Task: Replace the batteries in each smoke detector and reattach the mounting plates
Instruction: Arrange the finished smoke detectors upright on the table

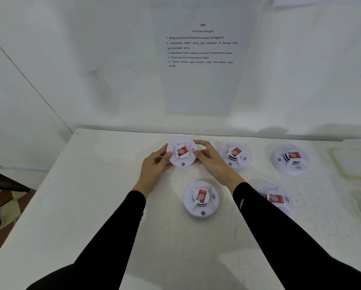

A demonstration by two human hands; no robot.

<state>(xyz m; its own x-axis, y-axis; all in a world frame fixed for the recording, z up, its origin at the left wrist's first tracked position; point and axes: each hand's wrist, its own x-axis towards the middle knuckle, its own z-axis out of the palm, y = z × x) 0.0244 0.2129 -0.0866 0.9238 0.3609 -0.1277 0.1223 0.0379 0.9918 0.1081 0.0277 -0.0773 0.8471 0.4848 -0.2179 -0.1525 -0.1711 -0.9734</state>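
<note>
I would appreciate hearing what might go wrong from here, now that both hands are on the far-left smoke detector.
1. The left hand and right hand grip the held detector only by its rim; if twisted open like this, it might slip.
2. The near detector lies between the forearms, and the right sleeve passes over the near-right detector; drawing the arms back could knock either.
3. The detectors look alike, so finished ones could be confused.

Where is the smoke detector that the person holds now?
In the head view, the held smoke detector is leftmost in the far row on the table, gripped between the left hand and right hand; another detector lies just right of it.
</note>
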